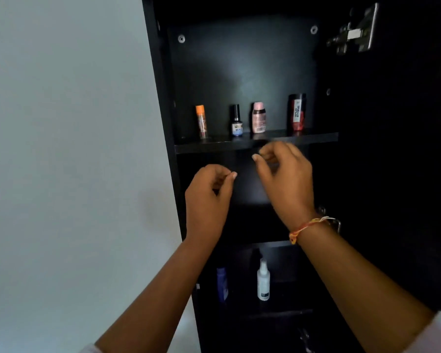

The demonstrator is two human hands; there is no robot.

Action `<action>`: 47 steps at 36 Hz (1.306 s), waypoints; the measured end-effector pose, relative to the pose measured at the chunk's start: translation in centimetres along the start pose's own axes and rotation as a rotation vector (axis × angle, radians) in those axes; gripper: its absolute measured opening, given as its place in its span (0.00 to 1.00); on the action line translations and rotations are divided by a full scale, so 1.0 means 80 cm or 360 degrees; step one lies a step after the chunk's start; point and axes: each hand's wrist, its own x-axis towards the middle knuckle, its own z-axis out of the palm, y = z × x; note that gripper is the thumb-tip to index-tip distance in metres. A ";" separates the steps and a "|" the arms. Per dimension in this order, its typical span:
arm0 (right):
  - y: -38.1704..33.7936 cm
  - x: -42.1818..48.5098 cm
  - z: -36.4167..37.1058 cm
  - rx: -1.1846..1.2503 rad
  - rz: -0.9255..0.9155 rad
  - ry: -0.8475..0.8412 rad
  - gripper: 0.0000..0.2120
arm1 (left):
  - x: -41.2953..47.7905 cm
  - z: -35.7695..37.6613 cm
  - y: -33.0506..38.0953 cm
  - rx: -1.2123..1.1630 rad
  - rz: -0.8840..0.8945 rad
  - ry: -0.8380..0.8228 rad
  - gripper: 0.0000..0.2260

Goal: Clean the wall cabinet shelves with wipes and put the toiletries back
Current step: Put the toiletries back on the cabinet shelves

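Cabinet [161, 98] fills the right of my head feed, black inside. On its upper shelf [316, 137], left to right, I see an orange-capped tube [201, 122], a small dark bottle [236, 121], a pink bottle [259, 118] and a red-and-black can [297, 112]. Nearer, just below that shelf's front edge, the left hand [206, 197] and right hand [285, 179] hover apart, fingers curled in, holding nothing. Further down stand a blue bottle [222, 284] and a white spray bottle [263, 280].
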 end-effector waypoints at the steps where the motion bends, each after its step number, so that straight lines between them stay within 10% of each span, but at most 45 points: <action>1: 0.003 -0.015 -0.003 0.0032 0.0049 -0.0011 0.04 | -0.015 0.002 -0.001 -0.0036 -0.0032 -0.0039 0.02; 23: 0.145 -0.424 -0.064 -0.0255 0.1634 -0.1070 0.08 | -0.429 0.056 -0.135 0.0039 -0.1503 -0.1143 0.08; 31: 0.163 -0.546 -0.074 -0.0778 0.1845 -0.1794 0.14 | -0.535 0.090 -0.172 0.0310 -0.1932 -0.1396 0.10; 47: 0.228 -0.632 -0.047 -0.0896 0.1768 -0.1742 0.13 | -0.623 0.173 -0.217 0.0679 -0.2223 -0.1523 0.24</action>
